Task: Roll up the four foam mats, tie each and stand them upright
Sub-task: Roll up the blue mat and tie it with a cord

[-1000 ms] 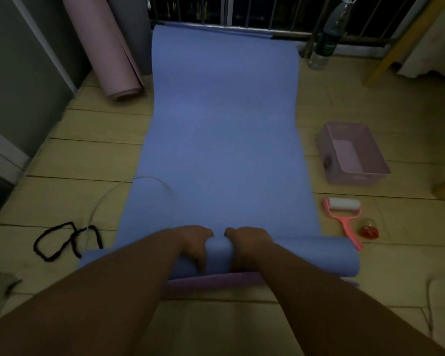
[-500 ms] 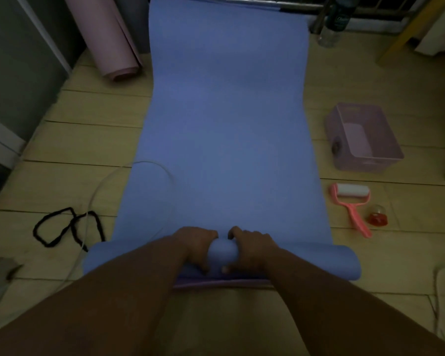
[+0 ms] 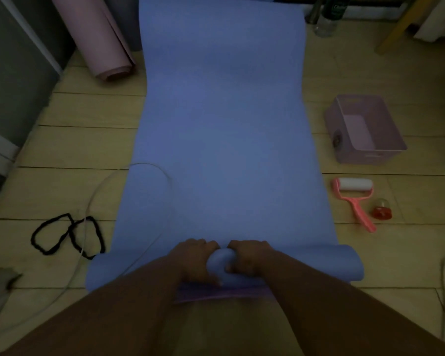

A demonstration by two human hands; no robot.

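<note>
On the pale plank floor (image 3: pixel 62 140) right in front of the person lies a blue foam mat (image 3: pixel 224 124), smooth, matte and soft-edged. Its near end is wound into a thick roll (image 3: pixel 306 263) whose long axis runs left to right, while the flat remainder stretches straight away toward the top of the view. The left hand (image 3: pixel 193 260) and right hand (image 3: pixel 249 258) sit side by side at the roll's middle, fingers curled over it and gripping the foam. A purple textured edge (image 3: pixel 216 294) shows beneath the roll. Left of the mat lie a looped black cord (image 3: pixel 67 235) and a thin pale cable (image 3: pixel 93 201); a pink rolled mat (image 3: pixel 100 39) stands further back. To the right are a lilac plastic basket (image 3: pixel 365 155), a pink lint roller (image 3: pixel 355 196) and a small red bottle (image 3: pixel 382 211).
</note>
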